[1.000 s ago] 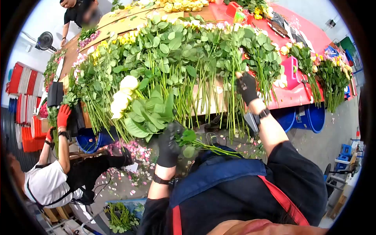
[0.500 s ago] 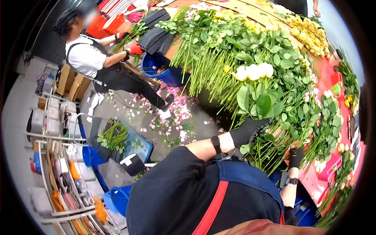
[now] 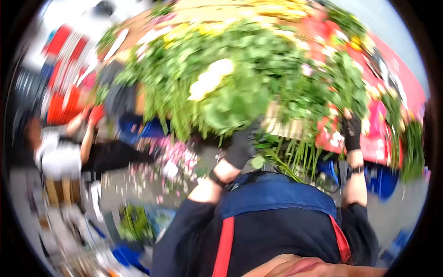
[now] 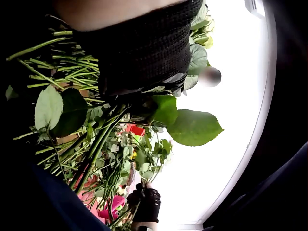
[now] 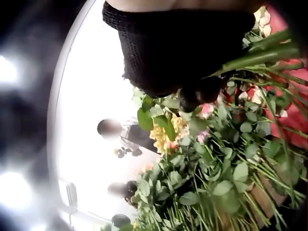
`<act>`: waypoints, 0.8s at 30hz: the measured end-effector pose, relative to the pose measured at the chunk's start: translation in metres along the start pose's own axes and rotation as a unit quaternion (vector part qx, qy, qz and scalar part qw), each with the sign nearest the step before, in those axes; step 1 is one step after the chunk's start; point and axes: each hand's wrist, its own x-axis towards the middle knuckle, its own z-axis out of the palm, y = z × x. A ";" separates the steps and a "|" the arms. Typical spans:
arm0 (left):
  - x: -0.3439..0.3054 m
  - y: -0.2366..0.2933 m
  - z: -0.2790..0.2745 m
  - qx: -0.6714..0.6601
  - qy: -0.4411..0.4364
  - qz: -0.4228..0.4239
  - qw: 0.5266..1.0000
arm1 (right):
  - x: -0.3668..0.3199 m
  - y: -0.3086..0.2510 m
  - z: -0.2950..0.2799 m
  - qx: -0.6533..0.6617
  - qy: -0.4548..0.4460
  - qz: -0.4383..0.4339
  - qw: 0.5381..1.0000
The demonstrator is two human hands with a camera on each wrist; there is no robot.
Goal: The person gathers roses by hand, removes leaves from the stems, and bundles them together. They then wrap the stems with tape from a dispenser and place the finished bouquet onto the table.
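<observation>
Black gloves (image 3: 241,147), dark short sleeves (image 3: 177,231), navy apron (image 3: 277,202) (red straps (image 3: 224,247)), black wristbands (image 3: 216,178).

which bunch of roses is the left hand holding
The bunch of large creamy-white roses, gripped in the black-gloved left hand. It is nearer the body than the yellow roses, which lie beyond the green leaves.

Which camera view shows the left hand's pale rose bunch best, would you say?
The head view, though blurred: there the rose bunch shows both blooms and leaves. The left wrist view shows mostly stems and leaves; in the right wrist view I cannot pick it out.
</observation>
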 end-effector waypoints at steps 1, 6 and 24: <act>0.008 0.004 -0.028 -0.030 -0.100 -0.004 0.995 | 0.001 -0.047 -0.009 0.223 0.032 0.286 0.931; 0.009 0.051 -0.039 0.028 -0.091 0.006 0.995 | -0.021 -0.132 0.006 0.342 0.060 0.324 0.880; -0.044 0.167 -0.049 0.162 -0.079 -0.030 0.983 | -0.081 -0.322 0.188 0.288 -0.129 0.306 0.898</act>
